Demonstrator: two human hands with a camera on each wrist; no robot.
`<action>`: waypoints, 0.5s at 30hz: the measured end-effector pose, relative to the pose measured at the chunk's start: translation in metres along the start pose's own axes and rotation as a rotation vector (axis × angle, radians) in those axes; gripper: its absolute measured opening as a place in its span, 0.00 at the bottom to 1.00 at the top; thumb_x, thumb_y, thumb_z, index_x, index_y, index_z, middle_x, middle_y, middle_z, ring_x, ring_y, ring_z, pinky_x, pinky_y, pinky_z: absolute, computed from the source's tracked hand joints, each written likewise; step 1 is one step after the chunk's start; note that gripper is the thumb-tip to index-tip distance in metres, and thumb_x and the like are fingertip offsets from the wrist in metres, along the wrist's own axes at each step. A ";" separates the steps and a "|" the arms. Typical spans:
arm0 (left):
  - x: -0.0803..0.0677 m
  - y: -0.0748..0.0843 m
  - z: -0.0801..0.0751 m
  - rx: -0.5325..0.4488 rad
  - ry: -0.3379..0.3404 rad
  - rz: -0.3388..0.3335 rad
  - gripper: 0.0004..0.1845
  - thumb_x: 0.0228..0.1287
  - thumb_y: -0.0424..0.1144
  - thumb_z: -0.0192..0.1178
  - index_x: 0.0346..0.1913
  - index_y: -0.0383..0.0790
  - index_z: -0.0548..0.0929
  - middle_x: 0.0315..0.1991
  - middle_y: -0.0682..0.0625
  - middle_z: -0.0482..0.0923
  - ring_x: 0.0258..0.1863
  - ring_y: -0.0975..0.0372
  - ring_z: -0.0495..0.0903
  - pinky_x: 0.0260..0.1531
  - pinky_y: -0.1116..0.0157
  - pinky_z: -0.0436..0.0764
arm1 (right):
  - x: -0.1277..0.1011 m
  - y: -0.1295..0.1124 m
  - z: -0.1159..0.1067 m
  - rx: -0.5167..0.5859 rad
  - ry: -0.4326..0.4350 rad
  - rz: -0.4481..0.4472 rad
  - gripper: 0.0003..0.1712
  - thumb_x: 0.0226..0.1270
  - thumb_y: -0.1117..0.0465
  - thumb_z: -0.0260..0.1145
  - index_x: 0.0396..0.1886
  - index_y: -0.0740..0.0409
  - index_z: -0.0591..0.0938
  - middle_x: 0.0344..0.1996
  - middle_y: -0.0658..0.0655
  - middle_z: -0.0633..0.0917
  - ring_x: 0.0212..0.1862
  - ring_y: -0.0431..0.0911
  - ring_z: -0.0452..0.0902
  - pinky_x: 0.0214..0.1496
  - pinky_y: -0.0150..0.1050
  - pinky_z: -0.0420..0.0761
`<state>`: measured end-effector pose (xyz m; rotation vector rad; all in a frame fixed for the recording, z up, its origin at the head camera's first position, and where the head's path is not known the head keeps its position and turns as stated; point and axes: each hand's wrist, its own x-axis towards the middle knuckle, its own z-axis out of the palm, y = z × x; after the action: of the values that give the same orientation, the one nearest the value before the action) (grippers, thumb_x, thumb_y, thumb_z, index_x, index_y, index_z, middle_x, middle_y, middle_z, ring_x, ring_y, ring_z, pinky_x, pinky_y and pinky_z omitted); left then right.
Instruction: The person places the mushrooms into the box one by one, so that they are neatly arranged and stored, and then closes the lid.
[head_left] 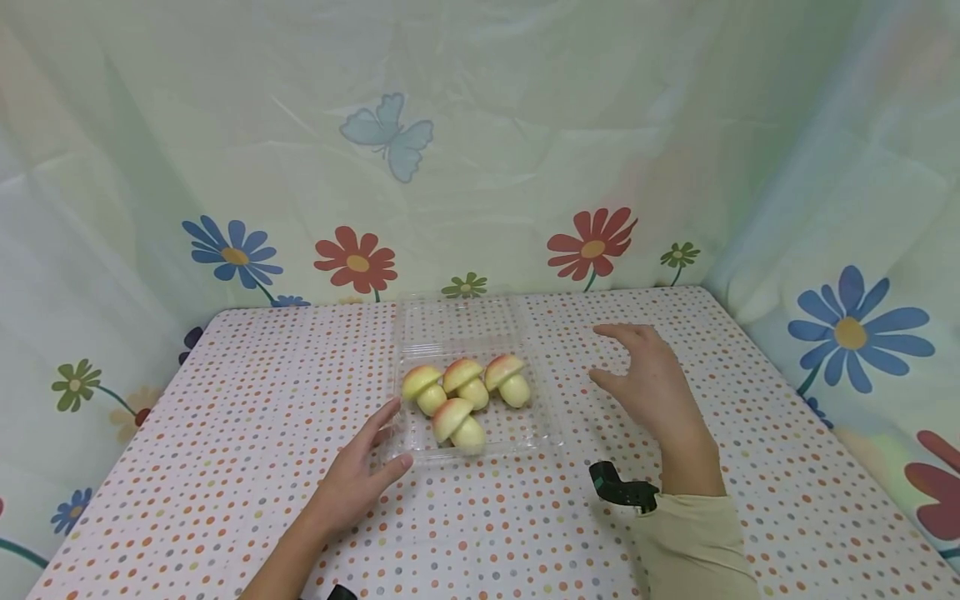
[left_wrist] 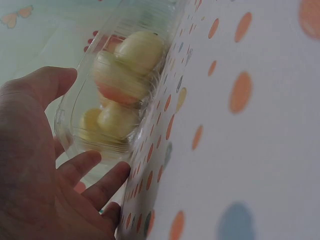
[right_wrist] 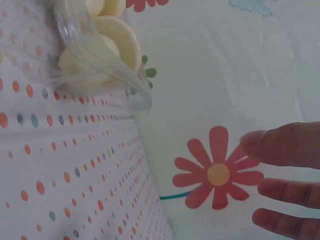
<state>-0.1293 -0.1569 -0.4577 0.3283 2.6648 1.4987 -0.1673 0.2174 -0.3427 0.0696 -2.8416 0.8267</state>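
Note:
A clear plastic clamshell box [head_left: 517, 433] lies on the table with its transparent lid [head_left: 459, 321] folded back toward the far edge. Inside are several toy mushrooms, yellow and red capped with pale stems; the nearest mushroom [head_left: 459, 425] lies in front of a row of others. My left hand [head_left: 352, 479] is at the box's left front corner, fingers spread and relaxed along its side, as the left wrist view also shows near the box wall [left_wrist: 62, 117]. To the right of the box, my right hand [head_left: 652, 383] hovers with thumb and fingers apart, holding nothing.
A white cloth with coloured dots covers the table [head_left: 225, 433]. Flower-printed curtains [head_left: 480, 167] hang behind it and along both sides. A black wrist camera mount [head_left: 622, 487] sticks out beside the right sleeve [head_left: 693, 542].

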 end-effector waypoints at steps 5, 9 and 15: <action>-0.001 -0.001 -0.001 -0.003 0.002 -0.003 0.43 0.72 0.50 0.64 0.83 0.57 0.54 0.83 0.54 0.56 0.76 0.46 0.68 0.72 0.31 0.61 | 0.000 0.010 -0.002 -0.005 -0.045 0.048 0.37 0.67 0.61 0.72 0.74 0.60 0.71 0.71 0.75 0.67 0.71 0.73 0.62 0.69 0.74 0.67; -0.001 -0.002 -0.001 -0.007 0.003 0.002 0.43 0.72 0.49 0.64 0.83 0.57 0.54 0.83 0.54 0.56 0.76 0.45 0.68 0.71 0.31 0.62 | -0.001 0.016 -0.004 -0.027 -0.108 0.090 0.39 0.68 0.59 0.71 0.76 0.60 0.69 0.72 0.77 0.64 0.71 0.76 0.60 0.66 0.77 0.67; 0.001 -0.003 0.001 -0.012 -0.005 0.012 0.42 0.73 0.50 0.63 0.83 0.58 0.54 0.83 0.54 0.56 0.76 0.46 0.68 0.71 0.31 0.62 | -0.002 0.028 -0.013 -0.043 -0.173 0.157 0.41 0.69 0.56 0.70 0.78 0.60 0.66 0.74 0.80 0.59 0.71 0.79 0.56 0.64 0.79 0.66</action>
<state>-0.1302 -0.1580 -0.4609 0.3481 2.6538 1.5144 -0.1661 0.2484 -0.3471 -0.0930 -3.0581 0.8263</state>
